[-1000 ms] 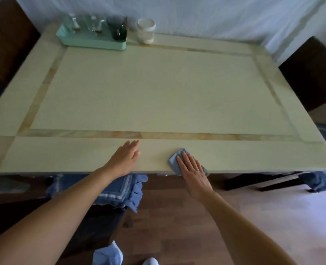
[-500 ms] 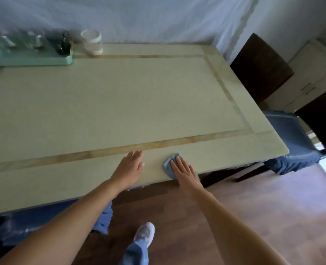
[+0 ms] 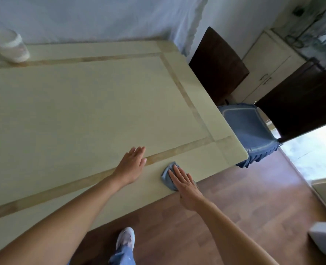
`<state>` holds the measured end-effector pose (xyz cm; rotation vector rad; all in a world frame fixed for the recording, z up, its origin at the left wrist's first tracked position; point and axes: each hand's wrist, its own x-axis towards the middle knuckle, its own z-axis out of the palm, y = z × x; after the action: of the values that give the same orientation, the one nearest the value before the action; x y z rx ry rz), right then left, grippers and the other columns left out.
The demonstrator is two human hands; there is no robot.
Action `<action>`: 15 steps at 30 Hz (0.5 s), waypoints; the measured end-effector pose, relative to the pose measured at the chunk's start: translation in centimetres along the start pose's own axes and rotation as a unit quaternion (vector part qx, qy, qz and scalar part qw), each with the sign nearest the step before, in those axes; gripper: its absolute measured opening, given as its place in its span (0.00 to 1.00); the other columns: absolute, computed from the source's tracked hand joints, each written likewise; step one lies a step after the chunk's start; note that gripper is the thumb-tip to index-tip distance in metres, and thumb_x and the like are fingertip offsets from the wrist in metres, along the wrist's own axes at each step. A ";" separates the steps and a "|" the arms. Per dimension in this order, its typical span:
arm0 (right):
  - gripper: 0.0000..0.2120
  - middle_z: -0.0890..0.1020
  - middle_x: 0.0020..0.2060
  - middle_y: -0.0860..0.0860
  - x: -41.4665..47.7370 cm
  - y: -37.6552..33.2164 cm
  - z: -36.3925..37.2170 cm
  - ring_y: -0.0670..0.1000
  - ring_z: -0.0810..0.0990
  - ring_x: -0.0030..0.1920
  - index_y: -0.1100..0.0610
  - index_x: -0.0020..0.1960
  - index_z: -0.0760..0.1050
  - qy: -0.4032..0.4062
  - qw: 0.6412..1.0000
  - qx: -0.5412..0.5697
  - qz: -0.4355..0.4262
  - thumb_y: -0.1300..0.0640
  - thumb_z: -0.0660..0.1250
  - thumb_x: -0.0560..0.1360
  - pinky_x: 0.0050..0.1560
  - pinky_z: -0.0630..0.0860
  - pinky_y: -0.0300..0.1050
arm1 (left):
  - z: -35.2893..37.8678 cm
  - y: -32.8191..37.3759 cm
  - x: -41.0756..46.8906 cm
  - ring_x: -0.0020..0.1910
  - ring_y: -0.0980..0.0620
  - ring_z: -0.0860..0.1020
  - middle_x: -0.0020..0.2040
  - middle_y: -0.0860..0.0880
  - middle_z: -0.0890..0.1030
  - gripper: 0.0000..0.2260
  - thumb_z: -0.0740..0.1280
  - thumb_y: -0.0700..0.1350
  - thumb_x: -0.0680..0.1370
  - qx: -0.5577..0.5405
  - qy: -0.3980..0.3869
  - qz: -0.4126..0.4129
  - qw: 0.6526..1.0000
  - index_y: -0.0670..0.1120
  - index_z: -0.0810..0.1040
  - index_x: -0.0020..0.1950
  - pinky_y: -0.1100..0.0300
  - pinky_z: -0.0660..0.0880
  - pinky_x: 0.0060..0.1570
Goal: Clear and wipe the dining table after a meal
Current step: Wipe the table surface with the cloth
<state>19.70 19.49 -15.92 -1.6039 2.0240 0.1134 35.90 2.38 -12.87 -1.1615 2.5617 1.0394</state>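
The cream dining table [image 3: 81, 111] with tan inlay strips fills the left and middle of the head view. A small blue cloth [image 3: 167, 175] lies at the table's near edge, close to the right corner. My right hand [image 3: 185, 185] presses flat on the cloth with fingers spread. My left hand [image 3: 132, 165] rests flat and open on the tabletop just left of the cloth, over the inlay strip. It holds nothing.
A white lidded jar [image 3: 8, 44] stands at the table's far left. Two dark chairs [image 3: 217, 64] stand by the right end, one with a blue seat cushion [image 3: 248, 129]. Wood floor [image 3: 235, 207] lies to the right, and my shoe [image 3: 125, 238] is below the table edge.
My view has swung to the right along the table. Both hands and the cloth have moved right toward the table's near right corner, and the green tray has left the view.
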 end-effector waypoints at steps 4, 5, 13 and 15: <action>0.40 0.36 0.76 0.48 -0.1 3.5 -0.9 0.50 0.34 0.75 0.50 0.77 0.38 0.010 1.000 0.019 0.011 0.71 0.52 0.72 0.74 0.36 0.47 | 0.7 2.2 2.5 0.77 0.46 0.51 0.78 0.45 0.55 0.23 0.49 0.47 0.83 0.017 -0.018 0.006 1.000 0.43 0.51 0.77 0.54 0.49 0.73; 0.40 0.36 0.76 0.48 -0.1 4.3 -1.1 0.50 0.34 0.75 0.50 0.77 0.38 0.013 1.000 0.021 0.012 0.71 0.52 0.72 0.75 0.36 0.47 | 0.9 2.6 3.1 0.77 0.46 0.50 0.78 0.45 0.54 0.23 0.49 0.47 0.83 0.018 -0.022 0.006 1.000 0.43 0.51 0.77 0.54 0.49 0.74; 0.44 0.35 0.75 0.47 -0.4 12.3 -2.9 0.50 0.33 0.75 0.48 0.76 0.37 0.037 0.999 0.023 0.010 0.72 0.53 0.69 0.74 0.35 0.46 | 2.1 6.7 6.8 0.77 0.47 0.50 0.78 0.45 0.54 0.23 0.49 0.46 0.83 0.020 -0.007 -0.021 1.000 0.43 0.51 0.77 0.56 0.49 0.73; 0.44 0.35 0.75 0.47 -0.5 15.1 -3.7 0.50 0.33 0.75 0.47 0.75 0.36 0.039 0.999 0.020 0.013 0.72 0.53 0.70 0.75 0.36 0.49 | 2.9 8.7 7.9 0.77 0.46 0.50 0.78 0.45 0.54 0.23 0.49 0.46 0.83 0.014 -0.001 -0.034 0.999 0.43 0.51 0.77 0.56 0.49 0.73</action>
<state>4.49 22.74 -16.56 -1.5797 2.0935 0.0218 23.87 3.40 -13.49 -1.2310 2.5073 0.9853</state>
